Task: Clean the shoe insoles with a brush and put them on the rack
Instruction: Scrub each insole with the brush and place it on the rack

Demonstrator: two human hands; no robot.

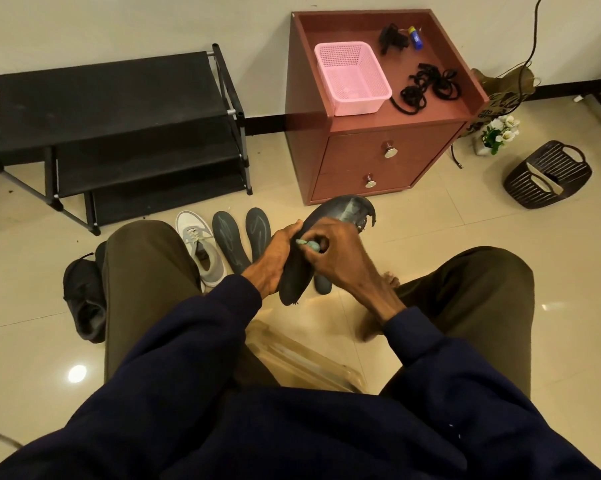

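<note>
Insole (340, 213) of dark grey colour is held in the air between the person's knees, above the floor (32, 265), with its worn, torn toe end pointing to the red-brown cabinet (378, 161). The left hand (275, 251) grips this insole along its left edge, with the fingers curled around it. The right hand (337, 251) is closed around a small blue-green brush (307, 244), and the brush lies against the middle of the insole surface.

Two more dark insoles (228, 240) lie flat on the floor, side by side, just in front of the low corner of the black rack (119, 109). A grey and white shoe (202, 251) stands just beside them on the left, touching the person's left trouser leg. A black shoe (84, 299) lies on the other side of that leg. The rack stands against the wall, to the left of the cabinet.

On the cabinet top, a pink basket (352, 77) sits near the front left corner, and black laces (427, 88) lie near the right edge.
</note>
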